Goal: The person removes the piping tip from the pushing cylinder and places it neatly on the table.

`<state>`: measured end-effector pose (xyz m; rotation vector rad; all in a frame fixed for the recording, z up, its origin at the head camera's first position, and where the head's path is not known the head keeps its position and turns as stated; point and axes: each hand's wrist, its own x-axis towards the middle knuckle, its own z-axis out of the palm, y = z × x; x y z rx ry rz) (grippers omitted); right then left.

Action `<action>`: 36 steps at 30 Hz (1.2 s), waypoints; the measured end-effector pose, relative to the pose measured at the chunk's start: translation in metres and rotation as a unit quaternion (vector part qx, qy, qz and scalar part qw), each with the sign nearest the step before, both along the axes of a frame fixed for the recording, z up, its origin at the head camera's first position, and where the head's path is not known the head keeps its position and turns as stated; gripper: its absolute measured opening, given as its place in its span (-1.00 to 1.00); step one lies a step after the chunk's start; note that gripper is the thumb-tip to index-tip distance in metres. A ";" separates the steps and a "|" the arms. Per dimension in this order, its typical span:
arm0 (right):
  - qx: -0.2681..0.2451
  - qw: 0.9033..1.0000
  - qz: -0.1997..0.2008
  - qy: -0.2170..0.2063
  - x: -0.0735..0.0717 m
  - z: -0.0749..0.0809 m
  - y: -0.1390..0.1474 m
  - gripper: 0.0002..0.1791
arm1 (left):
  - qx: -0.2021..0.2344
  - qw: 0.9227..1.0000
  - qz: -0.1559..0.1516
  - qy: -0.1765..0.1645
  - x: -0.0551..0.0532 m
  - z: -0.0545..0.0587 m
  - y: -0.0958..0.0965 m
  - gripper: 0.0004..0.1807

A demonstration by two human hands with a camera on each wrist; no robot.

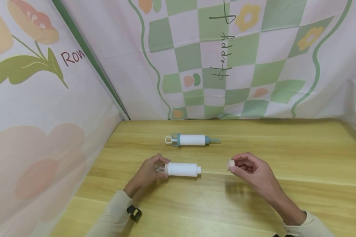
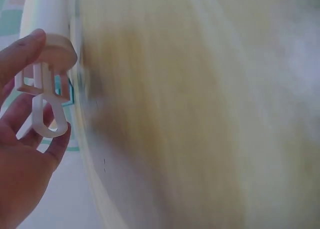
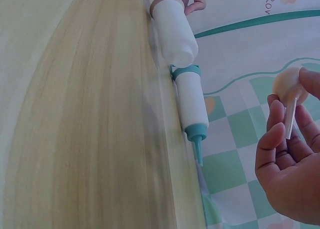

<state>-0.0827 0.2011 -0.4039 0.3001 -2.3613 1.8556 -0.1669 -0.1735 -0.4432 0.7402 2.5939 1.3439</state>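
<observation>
My left hand (image 1: 148, 171) grips a white icing syringe (image 1: 182, 169) at its beige collar end. Its barrel lies sideways in the head view, the bare stub of its front end pointing right. In the left wrist view, the looped plunger handle (image 2: 50, 116) stands out behind the collar, with a finger at the loop. Off to the right, my right hand (image 1: 256, 174) pinches a beige nozzle cap (image 1: 230, 163) between thumb and fingers, apart from the syringe. The right wrist view shows the cap's thin, pale spout (image 3: 291, 116) running down in front of the fingers.
Behind the hands, a second icing syringe (image 1: 192, 140) with teal collar and nozzle lies on the wooden table (image 1: 195, 210), nozzle to the right. A patterned cloth (image 1: 240, 98) hangs along the table's far edge, and another printed cloth (image 1: 77, 108) hangs at the left.
</observation>
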 end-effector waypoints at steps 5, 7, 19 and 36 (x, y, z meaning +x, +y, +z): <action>0.002 1.000 -0.001 -0.005 0.000 0.000 0.000 -0.70 | -0.001 1.000 0.001 0.000 0.000 -0.001 0.001 -0.51; 0.002 1.000 -0.001 -0.007 0.000 0.000 0.000 -0.70 | 0.006 1.000 0.001 -0.005 -0.001 0.000 0.002 -0.51; 0.000 1.000 0.003 0.000 0.000 -0.001 0.000 -0.70 | 0.009 0.999 -0.001 -0.036 0.002 0.003 0.005 -0.45; 0.009 1.000 0.001 0.005 0.002 -0.001 -0.003 -0.72 | -0.005 1.000 0.013 -0.022 0.007 0.007 -0.003 -0.40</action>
